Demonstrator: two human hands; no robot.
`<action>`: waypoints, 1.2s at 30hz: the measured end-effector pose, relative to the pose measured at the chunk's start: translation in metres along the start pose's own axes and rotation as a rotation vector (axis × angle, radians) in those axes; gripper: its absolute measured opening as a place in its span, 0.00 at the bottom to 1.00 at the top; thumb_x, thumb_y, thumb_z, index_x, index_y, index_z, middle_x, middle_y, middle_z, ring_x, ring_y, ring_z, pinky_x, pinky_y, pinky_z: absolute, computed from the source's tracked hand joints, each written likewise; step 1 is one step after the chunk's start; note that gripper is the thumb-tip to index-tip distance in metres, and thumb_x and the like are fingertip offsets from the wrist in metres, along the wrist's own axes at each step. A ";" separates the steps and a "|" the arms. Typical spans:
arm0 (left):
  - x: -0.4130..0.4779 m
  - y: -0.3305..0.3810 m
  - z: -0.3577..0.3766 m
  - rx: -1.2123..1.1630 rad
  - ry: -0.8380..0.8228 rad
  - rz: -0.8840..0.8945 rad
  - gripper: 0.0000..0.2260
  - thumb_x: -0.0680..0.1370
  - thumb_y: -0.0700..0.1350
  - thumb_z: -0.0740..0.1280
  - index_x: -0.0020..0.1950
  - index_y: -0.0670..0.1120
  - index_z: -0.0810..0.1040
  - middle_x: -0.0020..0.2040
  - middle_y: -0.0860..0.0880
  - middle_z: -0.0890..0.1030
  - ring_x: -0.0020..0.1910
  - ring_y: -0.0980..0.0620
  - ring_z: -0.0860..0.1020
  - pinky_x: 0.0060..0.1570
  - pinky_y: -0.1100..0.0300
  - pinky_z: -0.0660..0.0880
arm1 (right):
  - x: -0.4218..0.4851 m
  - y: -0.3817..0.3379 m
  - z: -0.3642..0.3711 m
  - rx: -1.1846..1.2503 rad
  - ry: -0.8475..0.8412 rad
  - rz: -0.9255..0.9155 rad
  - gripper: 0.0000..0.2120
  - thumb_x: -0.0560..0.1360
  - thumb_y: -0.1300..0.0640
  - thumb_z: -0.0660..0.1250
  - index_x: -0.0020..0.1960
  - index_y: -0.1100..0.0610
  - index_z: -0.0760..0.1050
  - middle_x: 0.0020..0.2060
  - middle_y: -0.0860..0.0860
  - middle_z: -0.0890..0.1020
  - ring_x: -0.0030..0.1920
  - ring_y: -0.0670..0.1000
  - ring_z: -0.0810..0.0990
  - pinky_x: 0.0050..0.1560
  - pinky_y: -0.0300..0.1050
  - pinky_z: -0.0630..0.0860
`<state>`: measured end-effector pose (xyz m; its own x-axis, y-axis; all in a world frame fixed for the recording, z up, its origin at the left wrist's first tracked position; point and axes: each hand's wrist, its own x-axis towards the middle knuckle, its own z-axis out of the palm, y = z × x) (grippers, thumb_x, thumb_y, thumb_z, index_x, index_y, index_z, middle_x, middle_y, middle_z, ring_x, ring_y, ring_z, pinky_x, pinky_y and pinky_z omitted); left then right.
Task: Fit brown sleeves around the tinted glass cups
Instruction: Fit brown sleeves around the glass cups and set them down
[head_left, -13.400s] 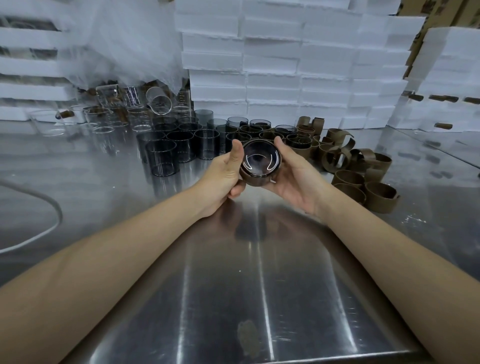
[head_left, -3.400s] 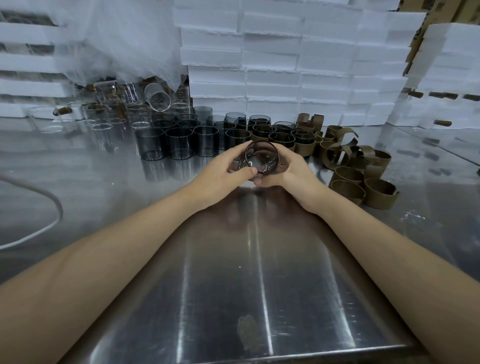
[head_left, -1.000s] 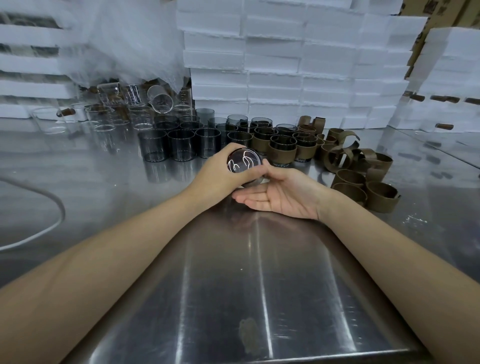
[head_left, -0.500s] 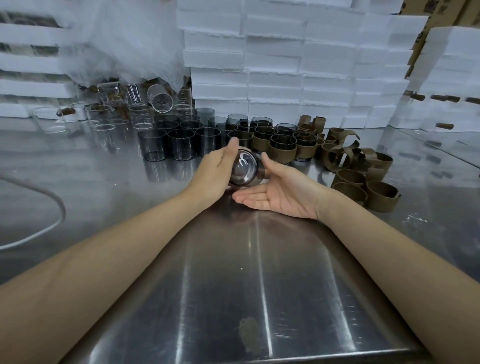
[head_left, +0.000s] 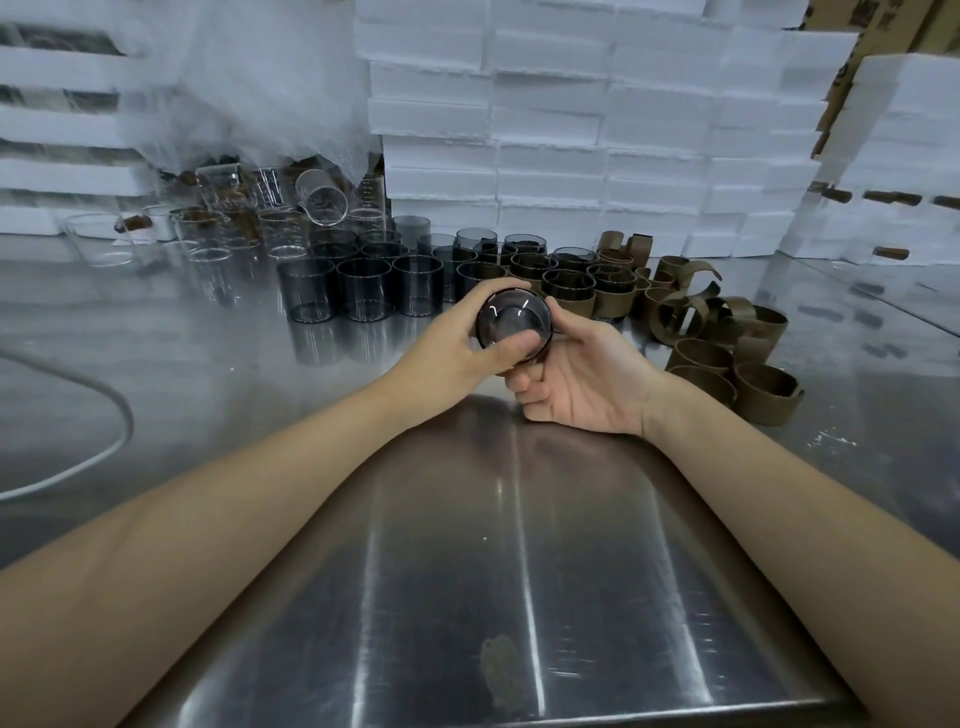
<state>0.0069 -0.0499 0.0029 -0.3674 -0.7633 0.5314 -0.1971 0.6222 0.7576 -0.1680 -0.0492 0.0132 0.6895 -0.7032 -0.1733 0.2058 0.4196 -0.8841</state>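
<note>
A tinted glass cup (head_left: 511, 319) lies on its side above the steel table (head_left: 467, 545), its round base turned toward me. My left hand (head_left: 452, 348) grips it from the left, thumb across the lower base. My right hand (head_left: 587, 379) is palm up, its thumb against the cup's right side and its fingers curled beneath it. I cannot tell whether a sleeve is on this cup. Behind stand bare tinted cups (head_left: 363, 288) and sleeved cups (head_left: 569, 291). Loose brown sleeves (head_left: 727, 353) lie piled at the right.
Clear glasses (head_left: 208, 244) crowd the back left under plastic wrap. White foam boxes (head_left: 571, 130) are stacked along the back and right. A white cable (head_left: 104, 415) curves over the table at the left.
My left hand has turned the cup so its base faces me more squarely. My right hand's fingers, flat half a second ago, have curled up under the cup.
</note>
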 end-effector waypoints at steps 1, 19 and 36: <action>0.000 0.000 0.000 -0.028 -0.003 -0.002 0.16 0.77 0.49 0.68 0.62 0.58 0.71 0.53 0.69 0.78 0.56 0.66 0.76 0.55 0.68 0.74 | 0.000 0.000 0.000 0.003 -0.003 0.002 0.29 0.80 0.37 0.48 0.53 0.60 0.75 0.33 0.57 0.77 0.29 0.49 0.73 0.32 0.40 0.73; -0.002 0.008 0.007 0.444 0.012 0.262 0.17 0.83 0.37 0.57 0.72 0.39 0.70 0.74 0.42 0.68 0.76 0.47 0.63 0.76 0.59 0.56 | 0.008 0.009 0.003 -0.380 0.444 -0.469 0.22 0.72 0.70 0.71 0.60 0.58 0.65 0.38 0.53 0.79 0.34 0.50 0.79 0.35 0.40 0.77; -0.005 0.014 0.027 0.594 0.163 -0.031 0.41 0.78 0.53 0.67 0.80 0.46 0.43 0.81 0.48 0.54 0.76 0.52 0.59 0.64 0.67 0.59 | 0.010 0.021 0.000 -1.200 0.595 -0.708 0.18 0.67 0.63 0.68 0.46 0.52 0.60 0.33 0.44 0.72 0.31 0.41 0.70 0.32 0.36 0.67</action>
<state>-0.0188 -0.0330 0.0007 -0.2192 -0.7699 0.5994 -0.6950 0.5543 0.4578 -0.1569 -0.0474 -0.0069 0.2608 -0.7992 0.5416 -0.5092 -0.5905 -0.6261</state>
